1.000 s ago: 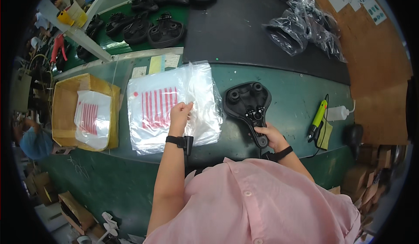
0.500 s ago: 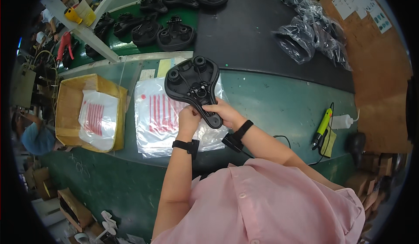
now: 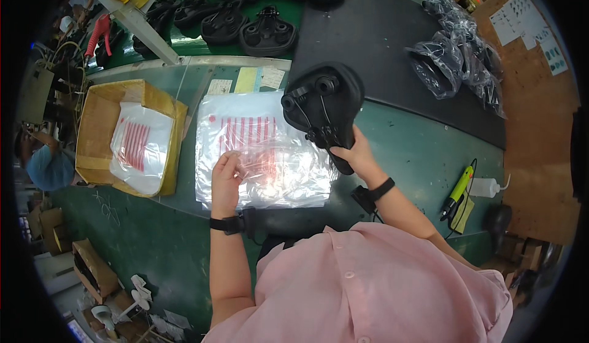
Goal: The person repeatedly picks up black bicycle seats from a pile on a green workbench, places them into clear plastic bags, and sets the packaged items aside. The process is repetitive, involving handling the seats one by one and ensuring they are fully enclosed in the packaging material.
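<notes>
Right hand [image 3: 364,161] grips black bicycle saddle [image 3: 345,98] by the narrow end, underside with rails showing, over far right part of clear plastic bag stack [image 3: 270,174], hiding that corner. Left hand [image 3: 225,180] on the near left part of the stack, fingers drawn narrow at the film; cannot tell if a layer is pinched.

Left: yellow bin [image 3: 174,150] holding more printed bags [image 3: 136,139]. Far left: white frame post [image 3: 144,33], then loose saddles [image 3: 268,33] on green surface. Far: black mat [image 3: 374,55]; film-wrapped black items [image 3: 437,67] at its right. Right: lime-green handheld tool [image 3: 461,185], cable trailing, by white squeeze bottle [image 3: 483,187] and yellow cloth [image 3: 464,214].

Print: red dot and red stripe-like lines on bags, illegible. Paper slips [image 3: 248,80] just beyond stack, writing too small. Sheets [image 3: 517,19] on wooden board [image 3: 534,165], far right, also unreadable.
</notes>
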A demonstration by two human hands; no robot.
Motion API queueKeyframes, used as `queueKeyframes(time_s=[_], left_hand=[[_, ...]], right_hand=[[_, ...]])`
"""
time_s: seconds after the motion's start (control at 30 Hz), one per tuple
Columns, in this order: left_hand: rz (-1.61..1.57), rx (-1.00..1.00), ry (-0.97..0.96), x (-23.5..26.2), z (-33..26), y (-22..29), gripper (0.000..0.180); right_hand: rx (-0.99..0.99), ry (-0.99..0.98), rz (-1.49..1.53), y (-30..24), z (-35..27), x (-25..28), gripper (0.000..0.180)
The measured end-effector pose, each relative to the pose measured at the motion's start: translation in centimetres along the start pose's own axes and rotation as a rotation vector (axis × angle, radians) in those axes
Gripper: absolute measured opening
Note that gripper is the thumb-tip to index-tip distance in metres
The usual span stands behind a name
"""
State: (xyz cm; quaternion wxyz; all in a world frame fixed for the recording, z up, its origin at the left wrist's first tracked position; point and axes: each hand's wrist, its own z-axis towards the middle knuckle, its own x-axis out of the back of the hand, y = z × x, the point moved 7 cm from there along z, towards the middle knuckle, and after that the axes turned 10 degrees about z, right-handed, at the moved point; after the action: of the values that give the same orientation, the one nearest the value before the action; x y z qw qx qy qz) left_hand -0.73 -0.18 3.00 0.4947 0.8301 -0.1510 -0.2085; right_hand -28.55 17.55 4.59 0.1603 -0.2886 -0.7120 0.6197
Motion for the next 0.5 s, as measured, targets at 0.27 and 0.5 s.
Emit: queueKeyframes(time_s=[0.27,0.5], left_hand=[[-0.008,-0.140,0.152,-0.4,1.2,-1.7,0.026],[0.796,-0.974,-0.137,-9.1,-7.5,8.4,0.020]], right_hand=[[0.409,-0.357,-0.768,-4.4,-4.2,-5.9,0.058],[0.127,-0.383,-0.846,-0.2,-3.7,-6.8,0.045]])
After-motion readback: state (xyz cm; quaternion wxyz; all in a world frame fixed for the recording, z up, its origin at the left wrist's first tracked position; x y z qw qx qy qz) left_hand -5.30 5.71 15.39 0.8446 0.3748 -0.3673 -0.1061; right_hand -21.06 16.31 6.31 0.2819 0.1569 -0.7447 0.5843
